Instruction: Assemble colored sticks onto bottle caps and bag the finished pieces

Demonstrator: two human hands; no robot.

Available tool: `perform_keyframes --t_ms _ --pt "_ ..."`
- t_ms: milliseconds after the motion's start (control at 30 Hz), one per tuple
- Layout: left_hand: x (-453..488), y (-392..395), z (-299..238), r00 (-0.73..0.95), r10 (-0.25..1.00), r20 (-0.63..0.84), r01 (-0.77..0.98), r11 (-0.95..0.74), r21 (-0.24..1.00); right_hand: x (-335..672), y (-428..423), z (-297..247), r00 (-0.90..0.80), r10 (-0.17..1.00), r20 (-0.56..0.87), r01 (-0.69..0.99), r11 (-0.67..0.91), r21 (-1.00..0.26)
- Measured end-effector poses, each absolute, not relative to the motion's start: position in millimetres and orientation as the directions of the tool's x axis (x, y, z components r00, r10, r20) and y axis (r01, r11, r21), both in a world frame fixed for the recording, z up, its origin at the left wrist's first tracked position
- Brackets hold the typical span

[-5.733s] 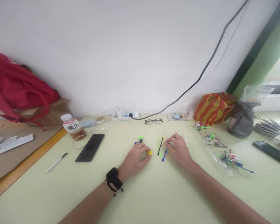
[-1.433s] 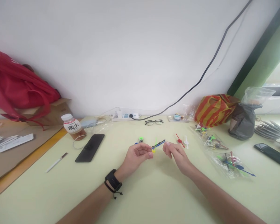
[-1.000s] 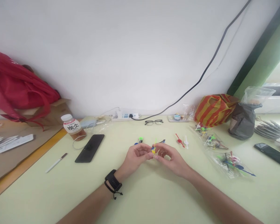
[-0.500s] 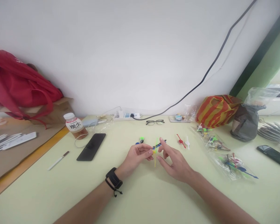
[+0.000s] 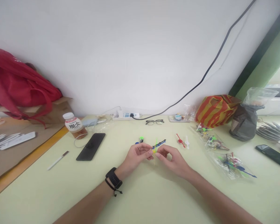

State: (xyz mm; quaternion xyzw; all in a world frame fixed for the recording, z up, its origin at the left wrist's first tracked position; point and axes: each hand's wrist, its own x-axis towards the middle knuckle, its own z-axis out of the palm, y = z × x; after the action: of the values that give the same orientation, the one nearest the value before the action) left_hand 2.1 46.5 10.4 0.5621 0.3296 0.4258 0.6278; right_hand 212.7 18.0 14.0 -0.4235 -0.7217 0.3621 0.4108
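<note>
Between the thumb and fingers of my left hand is a small stack of plastic spinner arrows. Blue and dark arrows slant up to the right, while a yellow-green one points up and down, its lower end faint. My right hand has its thumb and forefinger curled together at the stack's yellow middle; the exact contact is partly hidden. Just behind my left hand lie small green and blue plastic parts. To the right, a red spinner arrow and a white spinner arrow rest on the table.
Clear bags of coloured spinner parts lie at the right. Glasses and a power strip sit by the wall. A phone, a drink bottle and a pen are at the left.
My right hand's fingers were spread around the yellow-green arrow; now thumb and forefinger have come together at its middle. My left hand keeps its hold in the same place.
</note>
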Motion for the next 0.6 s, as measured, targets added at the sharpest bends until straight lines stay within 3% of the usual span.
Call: perform_keyframes --t_ms 600 --pt "2 49 -1 0.452 0.889 0.081 -0.166 -0.005 0.986 213 20 10 -0.363 0.897 0.253 0.319 0.375 -0.870"
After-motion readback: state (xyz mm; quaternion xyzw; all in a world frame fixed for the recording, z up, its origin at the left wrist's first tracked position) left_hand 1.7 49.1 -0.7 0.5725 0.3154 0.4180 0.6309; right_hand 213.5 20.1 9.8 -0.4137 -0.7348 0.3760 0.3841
